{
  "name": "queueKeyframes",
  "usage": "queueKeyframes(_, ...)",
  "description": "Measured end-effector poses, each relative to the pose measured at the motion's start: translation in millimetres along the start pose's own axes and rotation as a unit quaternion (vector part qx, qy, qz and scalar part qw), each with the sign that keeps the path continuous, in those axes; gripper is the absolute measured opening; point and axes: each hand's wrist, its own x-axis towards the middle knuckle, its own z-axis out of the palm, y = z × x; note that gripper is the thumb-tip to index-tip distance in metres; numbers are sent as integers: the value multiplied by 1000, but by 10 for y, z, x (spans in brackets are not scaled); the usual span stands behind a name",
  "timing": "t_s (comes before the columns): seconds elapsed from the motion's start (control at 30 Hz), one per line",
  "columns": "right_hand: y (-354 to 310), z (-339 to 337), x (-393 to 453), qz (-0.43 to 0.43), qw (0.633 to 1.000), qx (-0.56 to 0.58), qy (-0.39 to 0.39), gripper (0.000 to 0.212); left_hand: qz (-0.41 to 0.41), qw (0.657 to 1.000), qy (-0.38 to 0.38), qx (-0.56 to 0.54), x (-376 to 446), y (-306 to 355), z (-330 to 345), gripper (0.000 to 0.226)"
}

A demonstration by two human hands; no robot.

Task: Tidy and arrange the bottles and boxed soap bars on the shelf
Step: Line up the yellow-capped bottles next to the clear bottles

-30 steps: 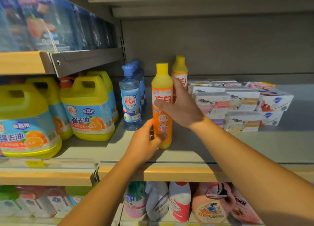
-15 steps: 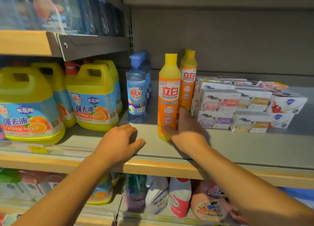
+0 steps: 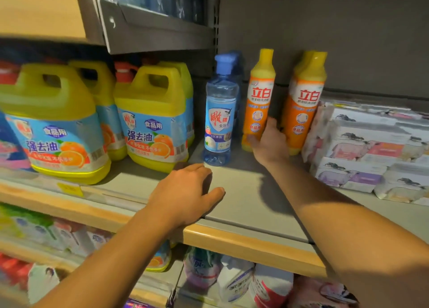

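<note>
The orange dish-soap bottle now stands upright deep on the shelf, between the blue-capped clear bottle and the second orange bottle; a second ago it stood nearer the front edge, with both hands on it. The right hand holds it low down, fingers curled round the base. The left hand has let go and rests on the shelf board in front of the clear bottle, fingers loosely bent, holding nothing.

Judgement: the orange bottle has been pushed back into line with its twin; the row of bottles looks nearly squared, and the stacked soap boxes, right of the second orange bottle, remain to be checked.

Legible writing: both orange bottles carry "立白" in red on a white band. The clear bottle bears a shield label with "雕". The yellow jugs, left of the clear bottle, read "食品用" and "强去油" above orange-fruit artwork. Print on the soap boxes is too small to read; animal figures show.
</note>
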Motion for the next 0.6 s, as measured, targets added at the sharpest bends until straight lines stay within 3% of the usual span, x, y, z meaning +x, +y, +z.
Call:
queueKeyframes(0.2,75,299,462,40,999,36,1,49,-3,1000,4,-4,1,-19,14,42)
queueKeyframes(0.33,83,409,696,54,997,50,2,45,-9,1000,-4,-5,10,-10,15,55)
queueKeyframes(0.6,144,570,897,104,993,-51,-10,34,-16,1000,-15,-13,6,1,6,57)
